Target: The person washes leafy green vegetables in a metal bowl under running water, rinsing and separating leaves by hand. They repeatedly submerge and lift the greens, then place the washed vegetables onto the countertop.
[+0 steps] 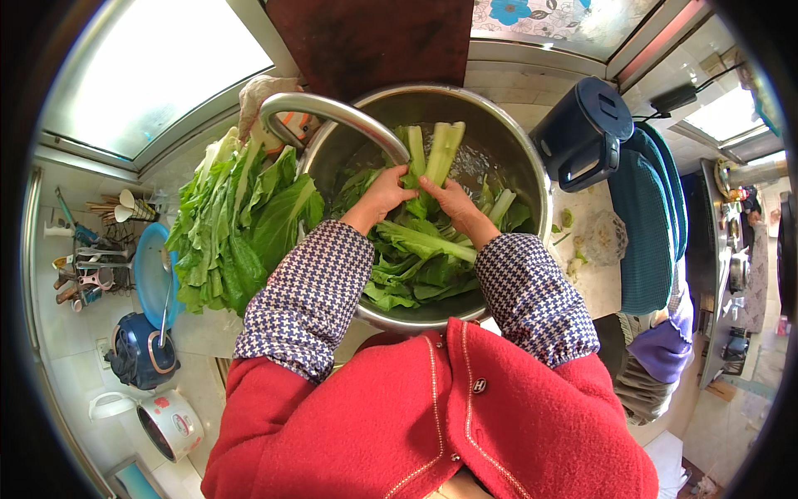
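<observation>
Both my hands are over a large round metal basin (pixel 543 206) with water in its bottom. My left hand (pixel 381 194) grips leaves at the left side of a bunch of leafy greens (pixel 441 153). On its right side, my right hand (pixel 454 203) has its thumb and fingers around the pale stalks. The stalk ends point away from me, and my hands hide part of the leaves. More loose leafy greens (pixel 424 268) lie in the basin below my wrists. A curved metal tap (pixel 340 107) arches over the basin's left rim, its end close to my left fingers.
Left of the basin sits a pile of large green leaves (pixel 237 231). A dark blue electric kettle (pixel 583 134), a teal ridged item (pixel 642 224) and a clear plastic bag (pixel 603 237) are at right. Further left are a blue basin (pixel 151 268) and a rice cooker (pixel 171 425).
</observation>
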